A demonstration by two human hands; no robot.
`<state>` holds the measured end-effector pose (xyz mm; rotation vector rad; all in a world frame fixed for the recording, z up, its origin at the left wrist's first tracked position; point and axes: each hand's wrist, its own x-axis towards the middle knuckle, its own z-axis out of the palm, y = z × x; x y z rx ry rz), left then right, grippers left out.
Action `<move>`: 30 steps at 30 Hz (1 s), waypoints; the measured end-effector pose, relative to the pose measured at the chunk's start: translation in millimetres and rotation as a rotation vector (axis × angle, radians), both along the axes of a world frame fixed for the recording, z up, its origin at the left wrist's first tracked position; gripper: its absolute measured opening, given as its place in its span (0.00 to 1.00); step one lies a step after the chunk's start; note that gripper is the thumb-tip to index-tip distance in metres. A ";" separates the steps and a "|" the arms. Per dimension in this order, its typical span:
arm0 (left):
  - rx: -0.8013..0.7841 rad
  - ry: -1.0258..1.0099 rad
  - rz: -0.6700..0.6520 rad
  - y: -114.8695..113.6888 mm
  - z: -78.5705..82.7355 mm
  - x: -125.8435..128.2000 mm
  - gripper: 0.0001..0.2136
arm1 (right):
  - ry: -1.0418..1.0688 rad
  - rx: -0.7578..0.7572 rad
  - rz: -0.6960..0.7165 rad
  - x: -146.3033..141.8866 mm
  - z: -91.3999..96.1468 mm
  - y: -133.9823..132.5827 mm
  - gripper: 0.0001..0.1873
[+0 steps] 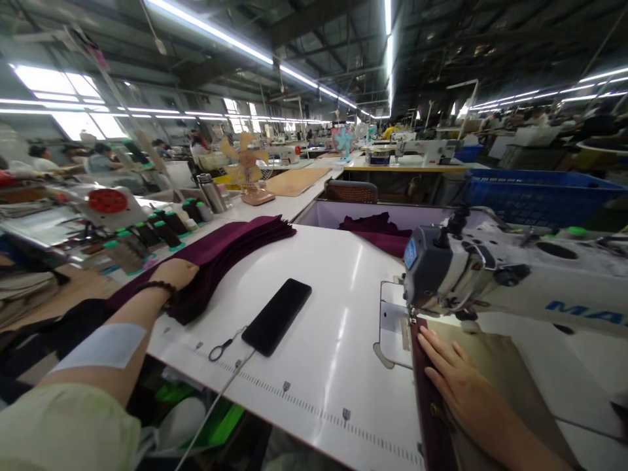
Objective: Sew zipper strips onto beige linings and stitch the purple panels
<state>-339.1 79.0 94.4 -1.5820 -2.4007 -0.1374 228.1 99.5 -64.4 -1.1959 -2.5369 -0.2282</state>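
Note:
My left hand [179,273] lies on a stack of maroon fabric pieces [230,252] at the left of the sewing table. Its fingers curl down into the cloth, and their tips are hidden. Flat beside the presser foot, my right hand [449,369] rests with fingers stretched on olive-brown fabric [495,356]. A maroon strip [426,392] with a small metal zipper pull runs along that fabric's left edge, up under the needle area. The sewing machine head [441,261] stands just beyond my right fingertips.
A black phone [277,317] with a ring strap and white cable [216,405] lies mid-table. Thread cones [167,229], a steel flask [210,193] and a fan [248,167] stand to the left. More maroon fabric [377,229] sits behind the table; a blue crate [540,199] is at right.

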 end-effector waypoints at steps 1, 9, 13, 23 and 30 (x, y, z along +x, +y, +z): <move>-0.005 0.009 0.018 -0.2 1.0 7.3 0.20 | 0.005 -0.010 -0.001 -0.2 0.2 -0.2 0.25; -0.047 0.030 -0.373 -9.6 -44.8 148.7 0.30 | -0.016 0.025 0.013 -0.2 0.2 0.0 0.25; -0.179 -0.016 -0.400 -16.4 -80.5 173.7 0.28 | -0.029 0.091 0.016 0.5 -2.4 0.9 0.26; -0.038 0.034 -0.146 -1.3 -34.0 90.4 0.21 | -0.086 0.159 0.001 2.4 -8.9 4.2 0.26; -0.082 -0.107 0.106 -3.7 -2.9 34.2 0.25 | -0.013 0.058 0.010 1.4 -4.9 1.6 0.26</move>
